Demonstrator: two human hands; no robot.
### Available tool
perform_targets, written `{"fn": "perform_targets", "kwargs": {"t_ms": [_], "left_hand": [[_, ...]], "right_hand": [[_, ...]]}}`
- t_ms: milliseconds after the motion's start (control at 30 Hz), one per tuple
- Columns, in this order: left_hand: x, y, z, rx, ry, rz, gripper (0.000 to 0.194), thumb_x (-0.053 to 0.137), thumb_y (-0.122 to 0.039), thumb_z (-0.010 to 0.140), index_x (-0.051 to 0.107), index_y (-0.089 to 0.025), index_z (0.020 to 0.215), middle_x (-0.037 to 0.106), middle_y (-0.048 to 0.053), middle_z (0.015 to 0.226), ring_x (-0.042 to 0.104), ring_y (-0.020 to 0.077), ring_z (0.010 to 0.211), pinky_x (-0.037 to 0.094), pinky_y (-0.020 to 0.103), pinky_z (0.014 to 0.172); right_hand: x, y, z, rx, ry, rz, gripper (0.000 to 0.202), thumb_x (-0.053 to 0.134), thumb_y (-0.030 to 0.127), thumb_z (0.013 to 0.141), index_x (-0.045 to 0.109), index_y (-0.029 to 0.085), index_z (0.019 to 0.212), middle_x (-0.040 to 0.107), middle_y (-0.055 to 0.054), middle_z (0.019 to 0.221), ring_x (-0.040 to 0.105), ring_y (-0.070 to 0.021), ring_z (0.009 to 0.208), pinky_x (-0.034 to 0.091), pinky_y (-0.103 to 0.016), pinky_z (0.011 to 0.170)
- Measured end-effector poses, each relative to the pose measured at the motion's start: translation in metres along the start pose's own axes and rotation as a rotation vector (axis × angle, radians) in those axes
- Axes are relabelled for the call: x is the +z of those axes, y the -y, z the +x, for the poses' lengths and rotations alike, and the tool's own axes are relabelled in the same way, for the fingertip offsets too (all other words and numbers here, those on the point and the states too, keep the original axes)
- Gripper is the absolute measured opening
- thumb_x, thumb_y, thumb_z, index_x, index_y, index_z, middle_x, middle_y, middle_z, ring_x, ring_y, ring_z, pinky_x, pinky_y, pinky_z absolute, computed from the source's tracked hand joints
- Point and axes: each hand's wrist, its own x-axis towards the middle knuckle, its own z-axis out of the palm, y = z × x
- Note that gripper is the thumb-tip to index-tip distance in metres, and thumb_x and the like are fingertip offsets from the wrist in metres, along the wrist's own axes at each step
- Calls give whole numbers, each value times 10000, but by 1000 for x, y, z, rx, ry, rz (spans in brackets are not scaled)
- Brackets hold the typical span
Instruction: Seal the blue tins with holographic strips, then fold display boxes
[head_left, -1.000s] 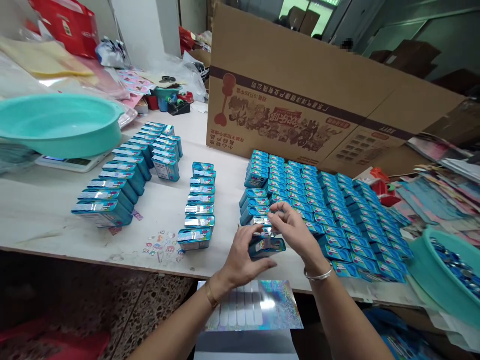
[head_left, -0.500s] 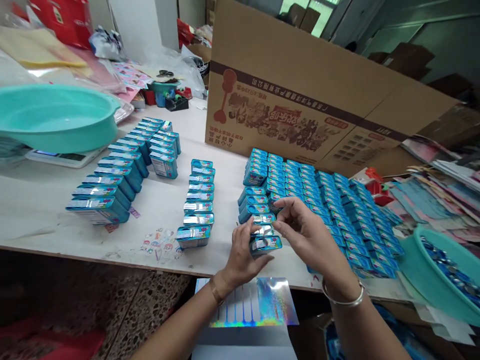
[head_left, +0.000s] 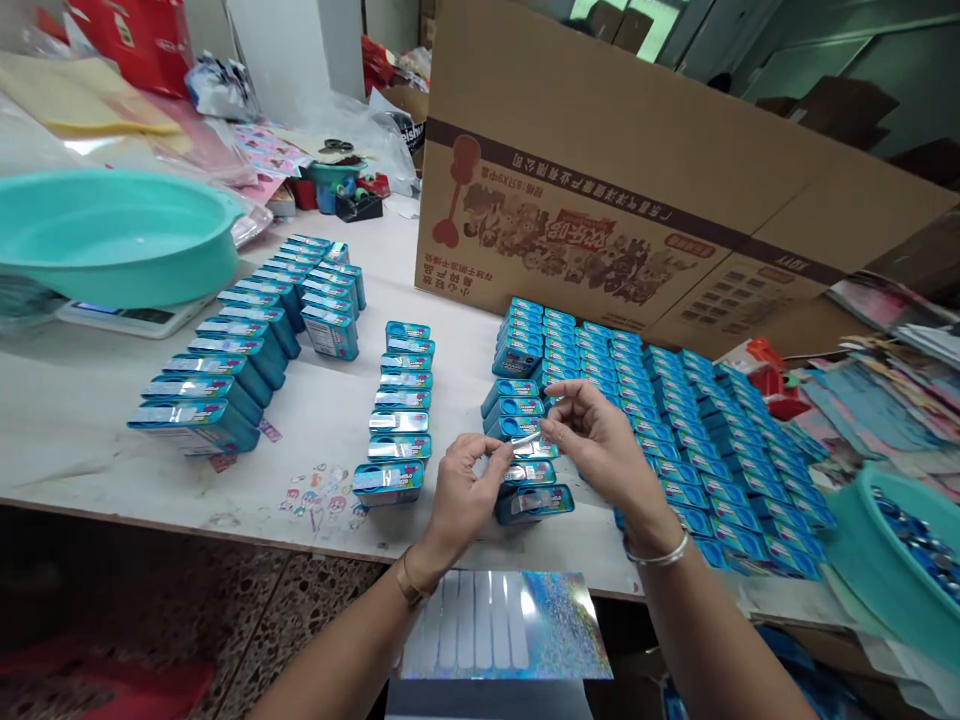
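Between my two hands a small shiny sticker strip (head_left: 527,438) is stretched over a short row of blue boxes. My left hand (head_left: 469,485) pinches its left end, thumb against finger. The other end sits between the thumb and forefinger of my right hand (head_left: 592,435). Below the strip stand upright blue boxes, the front box (head_left: 534,503) with a shiny strip on its top. A holographic sticker sheet (head_left: 562,625) with pale strips lies under my wrists at the table's front edge.
Left of my hands stands another row of blue boxes (head_left: 390,482), with more boxes (head_left: 202,425) farther left. Many packed boxes (head_left: 675,450) fill the right side. A large carton (head_left: 600,150) rises behind. Turquoise basins (head_left: 120,270) stand at both sides.
My left hand has moved off the front boxes and now pinches the strip's left end. My right hand has shifted slightly, and the strip now spans both hands.
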Motion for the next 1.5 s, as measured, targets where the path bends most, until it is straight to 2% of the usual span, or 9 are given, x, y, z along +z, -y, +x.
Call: {"fn": "perform_targets", "kwargs": {"t_ms": [100, 233, 367, 633, 867, 1000, 1100, 1233, 1500], "left_hand": [[0, 5, 15, 9, 13, 45, 305, 556, -404, 892, 656, -200, 688, 660, 34, 721, 604, 202, 791, 449, 309, 779], [-2, 6, 28, -29, 86, -46, 470, 427, -503, 941, 633, -186, 662, 657, 48, 713, 595, 197, 750, 458, 303, 737], [-2, 6, 30, -113, 102, -12, 330, 594, -475, 837, 640, -181, 695, 652, 28, 723, 583, 189, 759, 453, 279, 731], [5, 23, 44, -184, 71, 147, 330, 508, -406, 849, 598, -193, 614, 569, -11, 599, 505, 140, 577, 357, 241, 569], [10, 31, 42, -126, 47, 325, 329, 485, -346, 844, 595, -203, 569, 545, -4, 555, 469, 148, 573, 303, 264, 579], [16, 41, 40, -158, 52, 292, 336, 471, -380, 840, 553, -201, 568, 534, 2, 583, 481, 160, 635, 315, 264, 607], [21, 46, 39, -198, 59, 180, 343, 454, -403, 837, 492, -201, 562, 472, -16, 569, 436, 142, 608, 316, 252, 586], [26, 51, 37, -207, 49, 101, 356, 451, -424, 845, 459, -198, 571, 417, -34, 574, 399, 122, 587, 306, 242, 564], [24, 70, 36, -159, 20, 342, 413, 462, -371, 876, 393, -201, 506, 409, -34, 504, 402, 120, 550, 296, 253, 559]], "right_hand": [[5, -12, 12, -23, -23, -67, 297, 590, 334, 855, 515, 211, 1114, 539, 28, 753, 528, -140, 685, 421, -284, 643], [7, -24, 24, -18, -21, -63, 313, 581, 327, 862, 514, 204, 1142, 536, 32, 752, 529, -143, 703, 421, -283, 660], [5, -33, 32, 15, 22, -56, 335, 577, 324, 863, 514, 205, 1170, 541, 36, 752, 537, -143, 699, 429, -276, 646], [14, -45, 37, -31, 10, -286, 316, 507, 263, 893, 531, 207, 1203, 545, 27, 743, 542, -157, 670, 412, -279, 659], [20, -59, 32, -67, 15, -434, 321, 470, 224, 918, 542, 191, 1229, 614, -21, 821, 601, -203, 770, 429, -307, 724], [29, -70, 27, -111, -10, -534, 325, 427, 172, 927, 557, 196, 1223, 648, -94, 1023, 610, -251, 965, 445, -370, 851], [35, -75, 24, -118, -72, -610, 310, 436, 185, 933, 585, 188, 1205, 616, -119, 1052, 569, -282, 1035, 444, -423, 915], [35, -78, 23, -144, -149, -572, 351, 500, 193, 903, 580, 164, 1243, 538, -126, 1055, 537, -281, 1041, 477, -429, 933], [29, -88, 24, -262, -171, -576, 482, 375, 38, 838, 599, 189, 1237, 493, -136, 1154, 543, -281, 1090, 512, -446, 918]]}}
